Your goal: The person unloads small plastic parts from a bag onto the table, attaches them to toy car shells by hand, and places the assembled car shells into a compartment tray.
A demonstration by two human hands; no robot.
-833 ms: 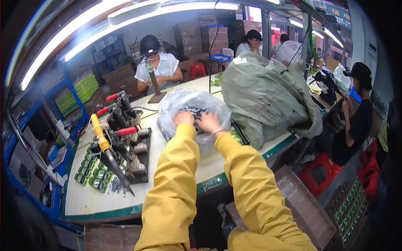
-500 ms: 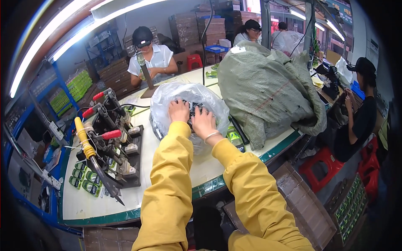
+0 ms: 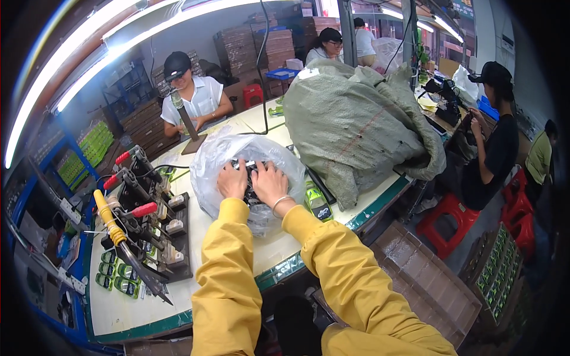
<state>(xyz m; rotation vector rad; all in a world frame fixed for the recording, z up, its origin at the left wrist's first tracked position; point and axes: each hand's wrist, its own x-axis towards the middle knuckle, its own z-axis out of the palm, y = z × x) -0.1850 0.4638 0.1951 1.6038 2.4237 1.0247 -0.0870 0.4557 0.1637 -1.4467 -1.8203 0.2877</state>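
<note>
A clear plastic bag [image 3: 205, 157] stands with its mouth spread on the pale worktable [image 3: 110, 314], and small black pieces [image 3: 250, 193] fill its inside. Both my hands reach into it. On the left of the pile, my left hand [image 3: 233, 180] has its fingers curled over black pieces. Beside it, my right hand [image 3: 270, 184], with a bangle [image 3: 280, 200] at the wrist, bends its fingers round pieces on the right. Some fingertips are lost among the pieces, whose exact kind I cannot make out.
A big grey-green woven sack [image 3: 356, 124] leans right of the bag, beside a green-and-black package [image 3: 317, 202]. Red-handled toggle clamps [image 3: 142, 210] and a yellow-handled tool [image 3: 110, 216] stand left, near several green packages [image 3: 126, 279]. Co-workers [image 3: 199, 98] sit across and to the right.
The whole view has shifted, so the table and bag sit lower and further left. My hands remain in the bag, their fingers now more bent and the hands closer together.
</note>
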